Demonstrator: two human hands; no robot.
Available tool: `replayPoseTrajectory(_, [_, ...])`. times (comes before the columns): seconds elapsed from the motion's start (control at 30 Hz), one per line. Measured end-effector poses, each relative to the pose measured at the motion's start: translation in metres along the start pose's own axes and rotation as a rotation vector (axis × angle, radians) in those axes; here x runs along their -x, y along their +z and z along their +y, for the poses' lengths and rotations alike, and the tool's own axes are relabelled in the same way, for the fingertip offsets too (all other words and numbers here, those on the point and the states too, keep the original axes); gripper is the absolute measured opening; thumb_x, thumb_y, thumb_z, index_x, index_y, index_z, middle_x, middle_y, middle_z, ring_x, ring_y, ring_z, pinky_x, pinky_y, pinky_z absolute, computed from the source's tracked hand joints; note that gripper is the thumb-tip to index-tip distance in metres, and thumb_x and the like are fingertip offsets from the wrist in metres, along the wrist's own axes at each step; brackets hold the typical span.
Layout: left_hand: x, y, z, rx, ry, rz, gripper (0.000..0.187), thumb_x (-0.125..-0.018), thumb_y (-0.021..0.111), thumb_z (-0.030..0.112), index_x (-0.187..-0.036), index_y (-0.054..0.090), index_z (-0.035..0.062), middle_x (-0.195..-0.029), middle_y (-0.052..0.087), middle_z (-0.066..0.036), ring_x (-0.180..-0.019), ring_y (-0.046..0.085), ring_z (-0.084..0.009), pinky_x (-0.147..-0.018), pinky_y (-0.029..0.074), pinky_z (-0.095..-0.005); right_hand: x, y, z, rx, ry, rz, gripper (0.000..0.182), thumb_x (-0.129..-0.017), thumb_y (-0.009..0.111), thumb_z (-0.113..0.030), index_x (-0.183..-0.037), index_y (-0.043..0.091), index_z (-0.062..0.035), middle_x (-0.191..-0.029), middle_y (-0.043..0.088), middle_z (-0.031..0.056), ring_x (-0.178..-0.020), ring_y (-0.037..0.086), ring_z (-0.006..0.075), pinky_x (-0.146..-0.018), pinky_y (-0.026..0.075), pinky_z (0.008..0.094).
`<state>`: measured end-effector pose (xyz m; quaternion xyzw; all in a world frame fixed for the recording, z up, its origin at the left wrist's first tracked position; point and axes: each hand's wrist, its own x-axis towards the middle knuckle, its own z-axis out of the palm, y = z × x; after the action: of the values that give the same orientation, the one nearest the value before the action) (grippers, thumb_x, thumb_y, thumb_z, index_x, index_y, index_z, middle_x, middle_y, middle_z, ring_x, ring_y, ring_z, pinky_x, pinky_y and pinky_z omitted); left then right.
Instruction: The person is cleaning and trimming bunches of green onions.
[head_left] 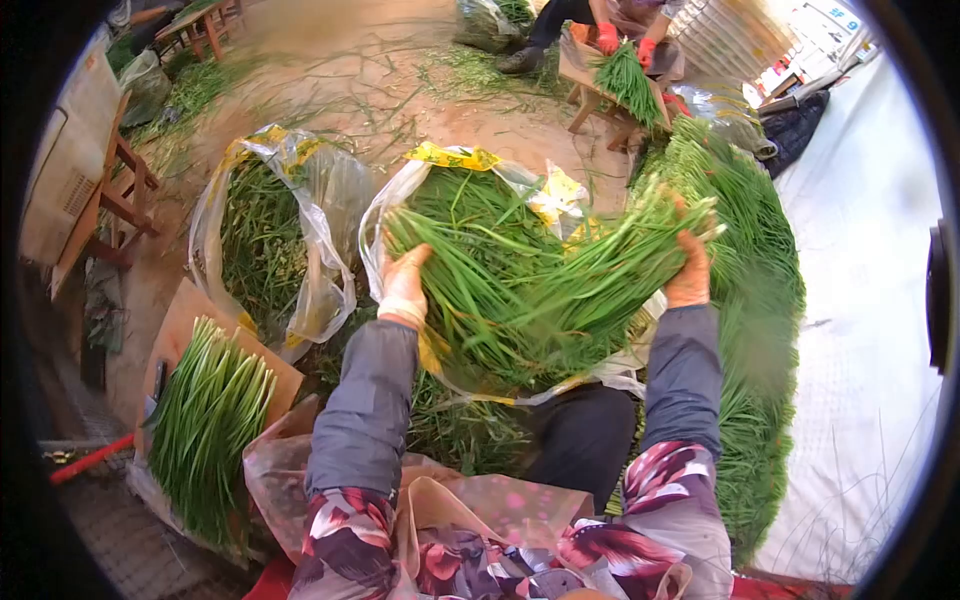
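My left hand (404, 284) is closed around one bundle of long green chives (470, 270), over an open plastic bag (378, 215) with yellow print. On the other side, my right hand (690, 270) grips a second bundle of chives (630, 250) near its pale root ends. The leaves of both bundles droop and cross in the middle, above the bag. At the lower left, a neat bunch of chives (210, 410) lies on a brown board (178, 325), with a dark-handled knife (160, 380) partly hidden beside it.
A second plastic bag (325, 215) of green trimmings stands to the left. Along my right side stretches a long pile of chives (755, 370) beside white sheeting (860, 380). Ahead, a person with red gloves (608, 40) handles chives at a low wooden stool (592, 90).
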<state>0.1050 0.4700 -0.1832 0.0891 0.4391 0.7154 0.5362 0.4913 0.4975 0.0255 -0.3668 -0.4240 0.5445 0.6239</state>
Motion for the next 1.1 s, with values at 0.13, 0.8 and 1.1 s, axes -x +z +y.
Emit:
replayPoseTrajectory(0.13, [-0.005,-0.007,0.001,-0.268,0.079,0.022,0.070,-0.075,0.069,-0.002,-0.139,0.042,0.0071,-0.124,0.057,-0.008,-0.106,0.055,-0.0211,-0.094,0.041,-0.0333,-0.017,-0.015,-0.090,0.036,-0.216,0.117,0.064,-0.079,0.065,-0.031,-0.136,0.047,-0.0056,-0.126,0.057,0.0097,-0.110,0.057,0.0267,-0.097,0.046,0.0420])
replayPoseTrajectory(0.8, [0.260,0.067,0.160,-0.043,-0.207,-0.901,0.063,-0.073,0.072,0.011,-0.131,0.048,0.0044,-0.117,0.061,-0.008,-0.100,0.061,-0.0208,-0.087,0.050,-0.0344,0.106,0.283,-0.058,-0.013,0.327,-0.447,0.047,-0.076,0.076,-0.024,-0.113,0.057,-0.0015,-0.099,0.065,0.0116,-0.081,0.064,0.0200,-0.073,0.053,0.0348])
replayPoseTrajectory(1.1, [0.274,-0.101,0.188,0.042,-0.245,-0.571,0.060,-0.078,0.068,0.025,-0.128,0.049,-0.0005,-0.120,0.060,-0.017,-0.095,0.065,-0.0250,-0.079,0.055,-0.0369,0.214,0.265,0.051,0.258,0.608,-1.183,0.078,-0.081,0.070,-0.020,-0.147,0.028,-0.0095,-0.129,0.052,0.0047,-0.114,0.049,0.0132,-0.094,0.040,0.0336])
